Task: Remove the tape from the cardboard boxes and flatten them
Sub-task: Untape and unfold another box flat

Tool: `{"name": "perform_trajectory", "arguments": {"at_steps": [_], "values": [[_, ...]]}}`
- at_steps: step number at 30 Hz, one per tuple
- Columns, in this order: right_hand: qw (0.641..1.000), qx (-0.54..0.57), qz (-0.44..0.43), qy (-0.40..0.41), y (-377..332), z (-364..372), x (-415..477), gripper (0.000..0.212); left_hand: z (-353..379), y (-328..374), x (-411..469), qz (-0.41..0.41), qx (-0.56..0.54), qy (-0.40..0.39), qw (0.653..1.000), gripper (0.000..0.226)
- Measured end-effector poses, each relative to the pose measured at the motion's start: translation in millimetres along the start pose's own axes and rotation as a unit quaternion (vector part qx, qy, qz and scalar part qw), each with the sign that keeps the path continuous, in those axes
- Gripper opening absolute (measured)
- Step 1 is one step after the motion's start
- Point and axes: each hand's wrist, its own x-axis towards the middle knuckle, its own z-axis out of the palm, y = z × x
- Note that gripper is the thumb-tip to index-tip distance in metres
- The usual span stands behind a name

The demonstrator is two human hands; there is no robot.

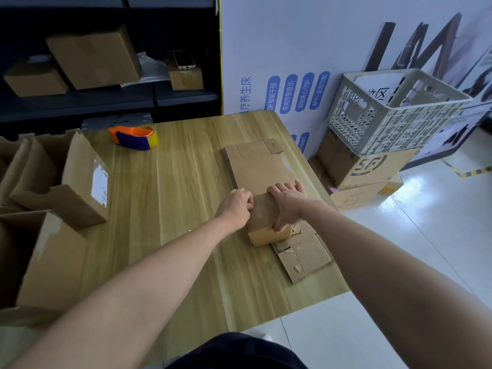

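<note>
- Cardboard boxes [66,187] stand opened at your far left on the table [165,209], not yet flat. The tape dispenser [133,138] sits beyond them, well apart from your hands.
- Your left hand [235,209] has its fingers curled in against the left edge of the small box [266,227], pinching there. Whether tape is between them, I cannot tell.
- That small box sits right of the table's middle, with a flat sheet [258,166] just behind it.
- Your right hand [287,202] clamps over the top, fingers hooked over the far edge, thumb down the near face.
- Watch it: yank hard with the left and any tape will likely snap short or rip the paper skin.
- Ease the right-hand clamp and the box could skid.
- Further right, flattened pieces [303,257] lie near the table's edge, and a shove could send them to the floor.
</note>
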Motion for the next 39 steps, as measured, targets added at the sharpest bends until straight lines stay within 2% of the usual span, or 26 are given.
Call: {"name": "perform_trajectory", "arguments": {"at_steps": [6, 9, 12, 14, 18, 23, 26, 29, 32, 35, 37, 39], "values": [[1.0, -0.004, 0.0, -0.014, -0.9, -2.9, 0.1, 0.106, 0.0, -0.8, -1.3, 0.049, 0.044, -0.043, 0.997, 0.014], [1.0, 0.014, 0.02, -0.021, 0.2, -5.8, 0.8, 0.106, -1.5, -6.5, -1.9, 0.04, -0.016, -0.016, 0.999, 0.004], [0.999, 0.027, 0.026, -0.029, 1.7, -7.3, 0.1, 0.106, -2.9, -7.3, -1.0, 0.021, -0.07, -0.001, 0.997, 0.013], [0.999, 0.022, 0.025, -0.032, 1.2, -8.2, -0.5, 0.104, -2.7, -4.2, 1.1, 0.028, -0.062, 0.009, 0.998, 0.007], [0.999, 0.021, 0.028, -0.036, -1.1, -7.5, -0.3, 0.105, -2.2, 1.9, 7.3, 0.016, -0.031, 0.006, 0.999, 0.011], [0.999, 0.021, 0.032, -0.036, 0.5, -4.5, -2.3, 0.106, -2.2, 6.1, 10.2, 0.041, -0.002, -0.057, 0.998, 0.02], [0.997, 0.032, 0.043, -0.048, 8.2, -6.2, -5.0, 0.104, -9.3, 7.2, 7.6, 0.021, -0.101, -0.111, 0.988, 0.029], [0.997, 0.034, 0.049, -0.055, 8.4, -9.0, -3.3, 0.103, -23.8, 1.4, 2.2, -0.033, -0.28, -0.15, 0.948, 0.027], [0.996, 0.035, 0.063, -0.06, 9.1, -12.2, -1.2, 0.105, -28.2, -5.1, -7.6, -0.085, -0.435, -0.124, 0.888, 0.029], [0.995, 0.034, 0.076, -0.057, 20.1, -20.5, -3.6, 0.111, -26.0, -6.6, -14.6, -0.139, -0.626, -0.111, 0.759, 0.029], [0.995, 0.038, 0.084, -0.047, 26.2, -29.3, -4.9, 0.115, -32.9, -3.5, -12.0, -0.149, -0.713, -0.088, 0.68, 0.031], [0.994, 0.069, 0.071, -0.037, 24.2, -38.8, -4.2, 0.119, -44.5, 2.8, -4.6, -0.149, -0.756, -0.065, 0.635, 0.031]]}}
